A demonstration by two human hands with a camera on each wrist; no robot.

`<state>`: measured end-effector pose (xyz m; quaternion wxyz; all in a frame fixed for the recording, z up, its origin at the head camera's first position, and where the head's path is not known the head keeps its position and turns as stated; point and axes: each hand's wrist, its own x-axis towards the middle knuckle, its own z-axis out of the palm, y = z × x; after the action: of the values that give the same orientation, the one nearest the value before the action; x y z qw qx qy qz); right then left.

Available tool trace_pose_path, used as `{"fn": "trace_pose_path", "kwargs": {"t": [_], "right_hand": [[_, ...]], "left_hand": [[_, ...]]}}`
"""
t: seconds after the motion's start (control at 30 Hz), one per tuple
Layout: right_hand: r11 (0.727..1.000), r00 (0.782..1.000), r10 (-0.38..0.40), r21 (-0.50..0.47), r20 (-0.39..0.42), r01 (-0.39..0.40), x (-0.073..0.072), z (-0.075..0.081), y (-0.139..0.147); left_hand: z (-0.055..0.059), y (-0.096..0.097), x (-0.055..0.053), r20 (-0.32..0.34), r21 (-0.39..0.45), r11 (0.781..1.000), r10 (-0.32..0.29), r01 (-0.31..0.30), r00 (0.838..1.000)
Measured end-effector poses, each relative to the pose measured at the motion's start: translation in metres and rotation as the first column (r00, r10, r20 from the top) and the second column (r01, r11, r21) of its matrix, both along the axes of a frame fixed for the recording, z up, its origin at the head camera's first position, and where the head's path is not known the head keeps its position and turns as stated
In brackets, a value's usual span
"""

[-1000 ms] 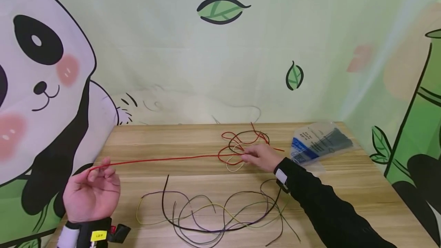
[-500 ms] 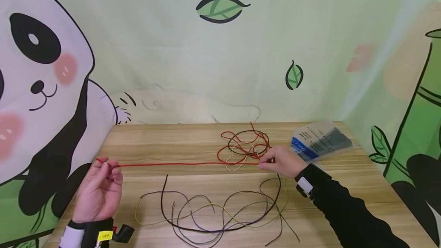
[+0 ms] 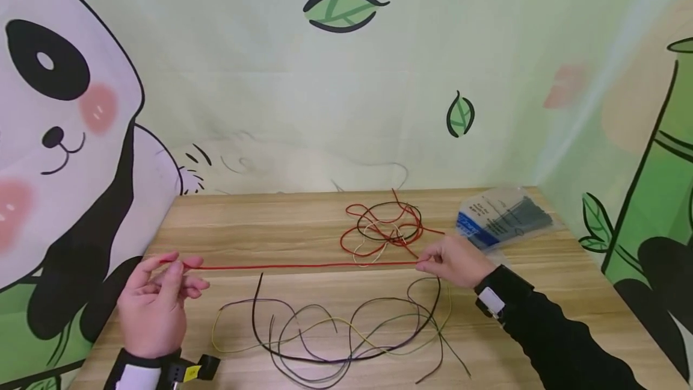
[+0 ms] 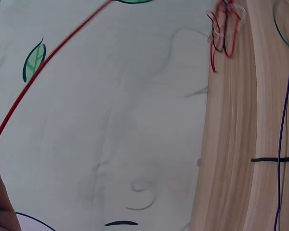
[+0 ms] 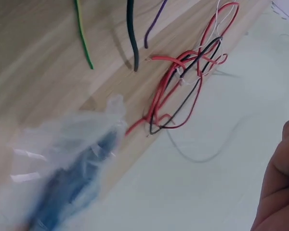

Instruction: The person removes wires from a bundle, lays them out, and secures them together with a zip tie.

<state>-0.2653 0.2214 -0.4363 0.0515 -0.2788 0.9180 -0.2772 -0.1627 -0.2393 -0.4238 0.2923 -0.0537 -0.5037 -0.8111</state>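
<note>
A red wire (image 3: 303,266) runs nearly straight and level between the two hands, above the wooden table. My left hand (image 3: 157,306) pinches its left end between thumb and index finger, the other fingers loosely bent. At the right, my right hand (image 3: 457,260) pinches the same wire with thumb and fingertips. Behind the right hand lies a loose tangle of red wires (image 5: 156,103) with black and thin white strands among them. In the left wrist view the held wire (image 4: 53,55) slants up from the fingers. The right wrist view shows only part of the hand (image 5: 282,178), not its pinch.
Nearer the front of the table (image 3: 243,221), several loose wires lie in overlapping curves, among them a thick black wire (image 3: 254,318) and a yellow-green one. A clear plastic bag (image 3: 479,233) of dark pieces lies at the back right. A printed cloth backdrop (image 3: 271,77) hangs behind.
Pinching the red wire, my right hand has moved right and slightly down along it, away from the tangle. My left hand has shifted right, its grip now thumb over index finger.
</note>
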Motion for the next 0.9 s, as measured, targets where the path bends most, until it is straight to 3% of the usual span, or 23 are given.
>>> {"fn": "trace_pose_path", "kwargs": {"t": [0.07, 0.13, 0.33, 0.47, 0.6, 0.7, 0.77, 0.83, 0.9], "right_hand": [[0.999, 0.999, -0.03, -0.011, 0.023, 0.03, -0.001, -0.003, 0.001], [0.998, 0.997, -0.056, -0.031, 0.06, 0.058, -0.002, -0.007, 0.003], [0.989, 0.992, -0.097, -0.108, 0.083, 0.106, -0.004, -0.021, 0.006], [0.982, 0.994, -0.097, -0.159, 0.057, 0.105, -0.003, -0.025, 0.012], [0.985, 0.994, -0.093, -0.142, 0.056, 0.1, 0.003, -0.025, 0.022], [0.99, 0.995, -0.098, -0.094, 0.035, 0.101, 0.008, -0.025, 0.03], [0.992, 0.994, -0.104, -0.067, 0.025, 0.105, 0.011, -0.025, 0.036], [0.993, 0.994, -0.106, -0.051, 0.016, 0.106, 0.015, -0.026, 0.041], [0.994, 0.995, -0.1, -0.043, 0.014, 0.1, 0.018, -0.026, 0.047]], "left_hand": [[0.002, 0.005, 0.003, 0.008, -0.11, 0.989, 0.098, -0.096, 0.995], [0.003, 0.01, 0.005, 0.005, -0.157, 0.977, 0.146, -0.143, 0.989], [0.003, 0.016, 0.006, -0.005, -0.178, 0.973, 0.149, -0.147, 0.989], [0.001, 0.013, 0.003, 0.08, -0.177, 0.97, 0.183, -0.166, 0.98], [-0.003, 0.004, 0.002, 0.232, -0.222, 0.948, 0.278, -0.228, 0.932], [-0.007, -0.003, 0.001, 0.303, -0.234, 0.944, 0.298, -0.232, 0.905], [-0.01, -0.006, 0.002, 0.345, -0.225, 0.953, 0.274, -0.204, 0.898], [-0.014, -0.009, 0.002, 0.389, -0.274, 0.948, 0.263, -0.162, 0.883], [-0.019, -0.012, 0.002, 0.44, -0.382, 0.919, 0.276, -0.1, 0.854]]}}
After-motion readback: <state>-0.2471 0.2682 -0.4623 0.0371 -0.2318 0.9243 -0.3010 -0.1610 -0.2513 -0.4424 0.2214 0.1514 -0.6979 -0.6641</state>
